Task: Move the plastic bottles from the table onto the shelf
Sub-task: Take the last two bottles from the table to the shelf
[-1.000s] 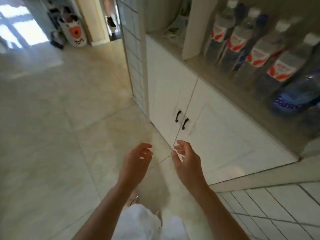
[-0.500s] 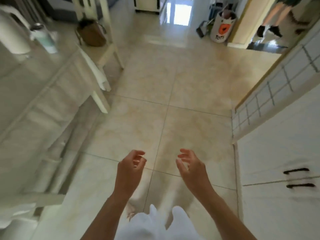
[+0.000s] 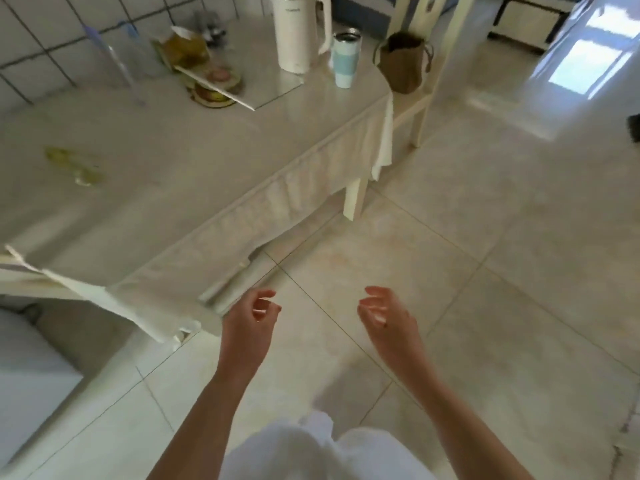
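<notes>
Left hand [image 3: 250, 318] and right hand [image 3: 385, 315] hang over the tiled floor [image 3: 485, 258], fingers loosely curled, holding nothing. Table [image 3: 180, 174] with cream cloth lies at 10 o'clock from the hands. Clear plastic bottles [image 3: 119, 58], blurred, stand at its far edge by the tiled wall, at 11 o'clock. White jug [image 3: 294, 31] and tumbler [image 3: 345, 58] at 12 o'clock.

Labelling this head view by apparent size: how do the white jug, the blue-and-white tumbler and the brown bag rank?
1. white jug, cut off at the frame's top
2. brown bag
3. blue-and-white tumbler
Bag versus tumbler is close; the bag sits farther away.
</notes>
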Tool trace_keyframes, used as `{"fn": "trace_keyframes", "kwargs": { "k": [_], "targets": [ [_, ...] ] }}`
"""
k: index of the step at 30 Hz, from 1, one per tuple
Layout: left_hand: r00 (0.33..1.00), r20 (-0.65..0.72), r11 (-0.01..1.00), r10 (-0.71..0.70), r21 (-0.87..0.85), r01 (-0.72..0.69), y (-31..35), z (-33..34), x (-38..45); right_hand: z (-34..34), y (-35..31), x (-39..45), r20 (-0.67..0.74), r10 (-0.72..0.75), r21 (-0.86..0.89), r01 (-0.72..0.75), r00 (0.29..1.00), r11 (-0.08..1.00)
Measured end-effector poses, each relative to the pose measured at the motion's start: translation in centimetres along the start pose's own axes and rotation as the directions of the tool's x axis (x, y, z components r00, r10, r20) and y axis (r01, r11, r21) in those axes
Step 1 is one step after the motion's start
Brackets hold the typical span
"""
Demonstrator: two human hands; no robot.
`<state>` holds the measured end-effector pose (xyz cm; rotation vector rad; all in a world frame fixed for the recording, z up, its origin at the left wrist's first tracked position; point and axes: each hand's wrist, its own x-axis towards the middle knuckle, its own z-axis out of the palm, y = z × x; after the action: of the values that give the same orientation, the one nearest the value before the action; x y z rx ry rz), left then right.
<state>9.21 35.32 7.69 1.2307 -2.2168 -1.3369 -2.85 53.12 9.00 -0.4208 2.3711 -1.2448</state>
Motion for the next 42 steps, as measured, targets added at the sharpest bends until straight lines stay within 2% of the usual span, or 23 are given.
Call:
{"fn": "trace_keyframes", "kwargs": {
  "k": [6,14,19,22,25,28,33,42],
  "targets": [
    [0.983,-0.094,0.985,-0.157,-0.080,0.150,-1.6,-1.8,4.0,3.8,-4.0,6.5,0.149,-0.058,-0.019,0.061,0.987,0.998],
    [0.959,-0.159,0.969,-0.236,-0.113,0.219,2.0,-0.3,12.3,5.7,-7.8,16.8,0.258,-0.127,-0.054,0.146,0.958,0.988],
    [0.928,-0.232,0.952,-0.290,-0.167,0.256,5.7,-0.2,19.3,6.4,-12.5,24.8,0.409,-0.213,-0.078,0.267,0.887,0.961],
    [0.928,-0.228,0.949,-0.293,-0.186,0.254,6.7,-0.3,21.3,7.4,-14.2,27.1,0.432,-0.266,-0.055,0.320,0.862,0.946],
    [0.895,-0.297,0.938,-0.334,-0.202,0.283,6.8,-1.4,24.1,9.6,-16.1,30.9,0.488,-0.280,-0.057,0.350,0.827,0.935],
    [0.852,-0.360,0.922,-0.381,-0.215,0.321,5.3,-3.2,25.7,11.9,-17.9,33.3,0.527,-0.310,-0.057,0.397,0.791,0.916],
    [0.785,-0.381,0.870,-0.489,-0.287,0.402,2.2,-6.5,28.7,16.8,-20.5,36.5,0.586,-0.293,-0.073,0.409,0.756,0.910],
    [0.729,-0.470,0.866,-0.499,-0.231,0.444,-2.5,-16.1,39.6,28.7,-28.2,43.1,0.599,-0.323,-0.112,0.476,0.733,0.872]
  ]
}}
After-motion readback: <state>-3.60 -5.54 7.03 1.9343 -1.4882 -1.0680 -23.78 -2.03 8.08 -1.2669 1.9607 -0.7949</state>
